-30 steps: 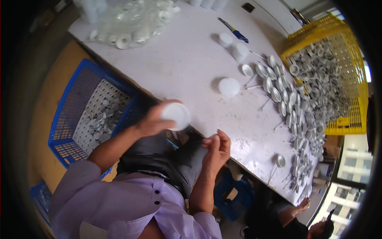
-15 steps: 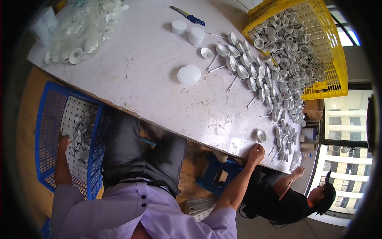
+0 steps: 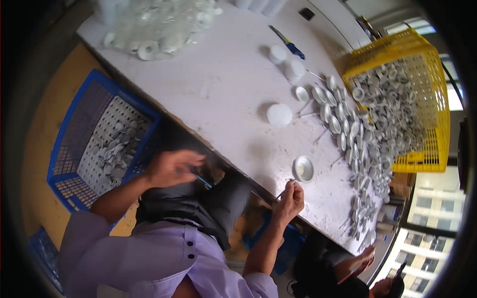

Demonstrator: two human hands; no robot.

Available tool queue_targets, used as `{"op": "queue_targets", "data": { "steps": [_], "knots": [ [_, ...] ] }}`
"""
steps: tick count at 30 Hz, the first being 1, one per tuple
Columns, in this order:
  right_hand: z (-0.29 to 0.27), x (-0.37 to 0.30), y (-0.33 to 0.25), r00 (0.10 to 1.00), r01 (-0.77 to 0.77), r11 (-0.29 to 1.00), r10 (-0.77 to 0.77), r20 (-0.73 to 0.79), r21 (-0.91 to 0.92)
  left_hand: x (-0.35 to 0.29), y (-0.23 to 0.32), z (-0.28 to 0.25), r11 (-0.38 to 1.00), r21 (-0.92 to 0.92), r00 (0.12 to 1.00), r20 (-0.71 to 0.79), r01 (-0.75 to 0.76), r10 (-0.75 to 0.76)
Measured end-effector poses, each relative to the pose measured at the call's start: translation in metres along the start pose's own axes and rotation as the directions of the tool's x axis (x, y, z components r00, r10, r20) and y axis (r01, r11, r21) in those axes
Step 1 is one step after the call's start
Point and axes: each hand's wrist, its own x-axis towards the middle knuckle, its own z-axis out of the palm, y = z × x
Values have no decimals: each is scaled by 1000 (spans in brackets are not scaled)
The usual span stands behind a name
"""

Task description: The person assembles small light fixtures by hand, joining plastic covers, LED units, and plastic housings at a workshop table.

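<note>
My right hand (image 3: 290, 202) is closed in a pinch at the table's near edge. It holds a round white cup-shaped lamp housing (image 3: 303, 169) by its thin tail, with the open face turned up. Over my lap, beside the blue crate, my left hand (image 3: 175, 168) has its fingers apart and nothing visible in it; motion blurs it a little. Inside the blue crate (image 3: 74, 116) lies a heap of white disc-shaped parts (image 3: 119, 146) with thin stems. Rows of similar cup-shaped housings (image 3: 343, 119), several with white leads, cover the table's right side.
A tilted yellow crate (image 3: 430, 144) full of cups stands at the far right. White round stacks (image 3: 279, 115), a blue-and-yellow cutter (image 3: 288, 42) and a clear bag of white rings (image 3: 164, 30) lie on the white table (image 3: 213, 94). A co-worker's hands (image 3: 366, 254) are at lower right.
My left hand has come up out of the blue crate to above my lap. My right hand has moved left with the lamp housing. The whole view has shifted and turned.
</note>
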Motion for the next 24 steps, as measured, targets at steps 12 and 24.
{"op": "queue_targets", "data": {
  "steps": [12, 24],
  "knots": [
    [83, -11, -27, 927, 37, 990, 16, 374, -134, 49, 26, 31, 998, 7, 965, -255, -62, 62],
    [126, 134, 17, 984, 176, 858, -148, 95, -483, 31, 24, 32, 996, -76, 974, -224, -47, 29]
  ]
}}
